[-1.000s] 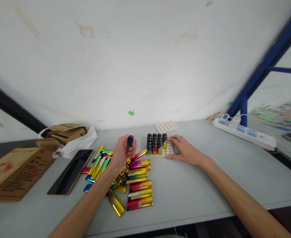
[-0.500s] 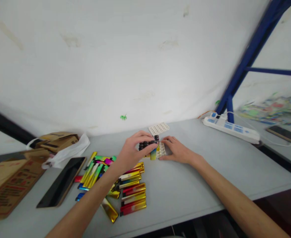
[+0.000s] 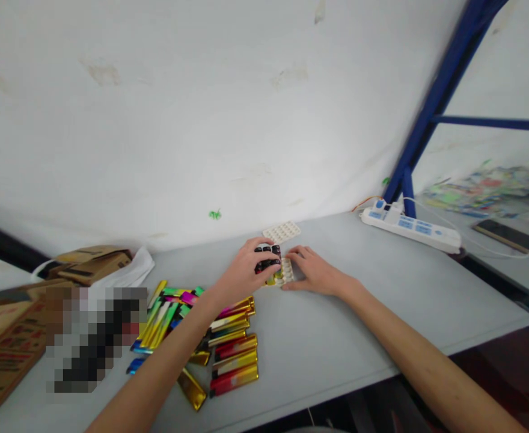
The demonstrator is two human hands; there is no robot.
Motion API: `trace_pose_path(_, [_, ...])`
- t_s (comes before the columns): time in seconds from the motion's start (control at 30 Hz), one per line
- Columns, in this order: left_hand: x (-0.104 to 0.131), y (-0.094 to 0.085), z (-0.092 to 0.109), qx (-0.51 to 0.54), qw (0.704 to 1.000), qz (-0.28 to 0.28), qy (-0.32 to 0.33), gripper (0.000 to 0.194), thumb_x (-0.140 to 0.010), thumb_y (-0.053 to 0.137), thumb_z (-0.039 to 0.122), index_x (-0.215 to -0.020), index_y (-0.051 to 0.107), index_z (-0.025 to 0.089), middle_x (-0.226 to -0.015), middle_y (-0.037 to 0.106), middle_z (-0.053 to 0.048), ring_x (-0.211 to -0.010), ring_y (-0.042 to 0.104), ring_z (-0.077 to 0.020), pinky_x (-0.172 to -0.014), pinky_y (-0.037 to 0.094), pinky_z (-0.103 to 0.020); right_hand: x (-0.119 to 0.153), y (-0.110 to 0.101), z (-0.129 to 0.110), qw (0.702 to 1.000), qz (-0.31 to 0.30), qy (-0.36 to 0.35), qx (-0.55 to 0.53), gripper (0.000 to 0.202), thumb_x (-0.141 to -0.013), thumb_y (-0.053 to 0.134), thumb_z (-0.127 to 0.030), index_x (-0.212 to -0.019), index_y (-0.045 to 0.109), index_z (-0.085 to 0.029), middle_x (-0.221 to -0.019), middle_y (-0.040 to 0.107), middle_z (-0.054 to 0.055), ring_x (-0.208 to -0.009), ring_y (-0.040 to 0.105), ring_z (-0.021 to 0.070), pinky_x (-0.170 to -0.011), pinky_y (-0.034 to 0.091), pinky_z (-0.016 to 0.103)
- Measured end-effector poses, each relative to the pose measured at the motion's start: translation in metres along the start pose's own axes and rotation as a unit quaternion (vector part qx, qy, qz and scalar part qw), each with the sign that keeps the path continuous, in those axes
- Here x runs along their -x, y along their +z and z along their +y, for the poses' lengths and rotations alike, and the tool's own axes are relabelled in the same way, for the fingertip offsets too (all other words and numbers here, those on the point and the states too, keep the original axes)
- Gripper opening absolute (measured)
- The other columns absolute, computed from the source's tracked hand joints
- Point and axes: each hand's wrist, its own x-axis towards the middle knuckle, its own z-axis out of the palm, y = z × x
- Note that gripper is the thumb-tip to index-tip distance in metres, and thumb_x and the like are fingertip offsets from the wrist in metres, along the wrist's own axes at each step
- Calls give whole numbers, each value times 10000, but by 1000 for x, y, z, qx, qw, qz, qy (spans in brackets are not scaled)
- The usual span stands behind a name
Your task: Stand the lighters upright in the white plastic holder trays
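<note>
Near the back of the table is a pale tray with rows of small holes (image 3: 287,273). Several lighters (image 3: 268,249) stand upright in its left part, black tops up. My left hand (image 3: 245,266) is curled around these lighters, with thumb and fingers at a lighter on the right side of the group; its palm hides part of them. At the tray's right side, my right hand (image 3: 317,273) grips the edge between its thumb and fingers. Loose shiny lighters in many colours (image 3: 163,322) lie left of the tray, partly behind my left forearm. Closer to me, more lighters (image 3: 235,365) lie side by side.
A second pale holed tray (image 3: 282,231) lies behind, by the wall. To the right is a white power strip (image 3: 411,228) with cables, near a blue metal frame (image 3: 427,114). Cardboard boxes (image 3: 9,355) and a white bag (image 3: 136,270) stand left. A blurred-out patch covers the near left.
The lighter in my left hand was tilted above the tray; it is now lower, among the upright lighters. My right hand stays at the tray's edge. The view has shifted slightly.
</note>
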Motion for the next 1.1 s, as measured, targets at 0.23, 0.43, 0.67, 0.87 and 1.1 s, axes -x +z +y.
trace_pose_path(0.23, [-3, -6, -2, 23, 999, -24, -1, 228, -944, 610, 359, -1014, 788, 235, -1341, 598, -116, -1267, 558, -281, -1135, 416, -492, -1, -1, -1, 1000, -1, -1, -4, 648, -789, 790, -560, -1255, 573, -166, -1215, 586, 152, -1125, 549, 320, -1020, 485, 510])
trace_pose_path(0.43, [0, 3, -5, 10, 1000, 2, 7, 203, -926, 638, 335, -1049, 787, 273, -1400, 566, -110, -1331, 503, -300, -1157, 367, -524, -1, -2, -1, 1000, -2, 2, -14, 650, -790, 787, -563, -1262, 574, -171, -1227, 586, 157, -1138, 548, 323, -1025, 480, 518])
trace_pose_path(0.67, [4, -11, 3, 216, 965, 125, -76, 249, -935, 624, 366, -1082, 744, 204, -1114, 713, -100, -1065, 644, -231, -1022, 470, -399, -1, -3, -2, 1000, -7, 6, -14, 663, -795, 784, -559, -1265, 569, -145, -1249, 580, 175, -1148, 546, 324, -1035, 482, 509])
trace_pose_path(0.87, [28, -31, 12, 526, 817, 169, -165, 271, -933, 642, 333, -1165, 658, 195, -756, 603, 4, -701, 558, -131, -700, 487, -284, 0, -1, -1, 1000, -8, 7, -15, 652, -816, 759, -573, -1276, 571, -151, -1262, 575, 171, -1158, 551, 326, -1042, 480, 514])
trace_pose_path(1.1, [55, -45, 16, 630, 737, 168, -175, 247, -916, 676, 293, -1152, 664, 220, -834, 576, -16, -732, 559, -133, -672, 483, -283, 2, 0, 3, 999, -5, 9, -36, 653, -821, 745, -587, -1302, 572, -181, -1284, 573, 169, -1188, 552, 338, -1050, 475, 540])
